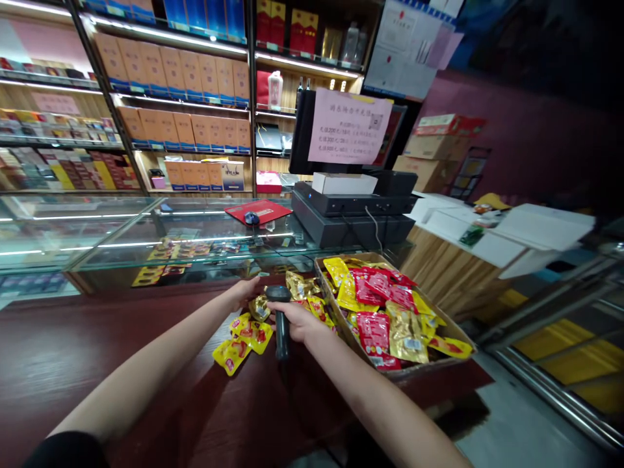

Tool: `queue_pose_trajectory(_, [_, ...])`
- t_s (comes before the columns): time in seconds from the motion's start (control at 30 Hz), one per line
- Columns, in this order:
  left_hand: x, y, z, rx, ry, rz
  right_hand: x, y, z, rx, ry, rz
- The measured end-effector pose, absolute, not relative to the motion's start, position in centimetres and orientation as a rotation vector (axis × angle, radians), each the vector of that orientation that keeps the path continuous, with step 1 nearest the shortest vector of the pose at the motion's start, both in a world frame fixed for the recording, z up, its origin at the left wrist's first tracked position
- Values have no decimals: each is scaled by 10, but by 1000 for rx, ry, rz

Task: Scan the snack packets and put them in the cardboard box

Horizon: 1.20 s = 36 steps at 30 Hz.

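My right hand [299, 320] is closed around a dark handheld barcode scanner [281, 335], its head pointing away from me and its handle toward me. Just left of the scanner, my left hand [244, 292] pinches a shiny gold snack packet [260, 308]; its fingertips are partly hidden. Several yellow snack packets [244, 339] lie on the dark red counter below that hand. Behind the scanner, another gold packet [301, 285] and yellow and red ones rest against a cardboard box [344, 325]. Red, yellow and gold packets fill the box.
A glass display case [195, 244] borders the counter's far side, with a mouse [251, 218] on a red mat. A monitor [302, 130] with a paper notice stands above a black cash drawer [351, 224]. White cartons [507, 250] sit on a wooden cabinet at right.
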<state>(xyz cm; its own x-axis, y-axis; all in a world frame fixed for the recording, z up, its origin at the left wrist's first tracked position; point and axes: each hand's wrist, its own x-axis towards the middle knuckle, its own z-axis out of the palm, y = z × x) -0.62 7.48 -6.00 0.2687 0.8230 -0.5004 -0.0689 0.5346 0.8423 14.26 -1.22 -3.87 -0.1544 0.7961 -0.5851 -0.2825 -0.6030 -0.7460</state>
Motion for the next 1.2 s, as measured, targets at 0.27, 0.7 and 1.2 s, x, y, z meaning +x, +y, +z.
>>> queue_pose_trajectory(0.27, [-6, 64, -43, 1003, 1244, 578, 157, -22, -30, -1301, -596, 1797])
queue_pose_trajectory(0.7, [43, 60, -26, 971, 1059, 694, 196, -79, -15, -1226, -729, 1676])
queue_pose_trajectory(1.2, [78, 59, -18, 928, 1009, 656, 201, -91, -28, -1259, -805, 1596])
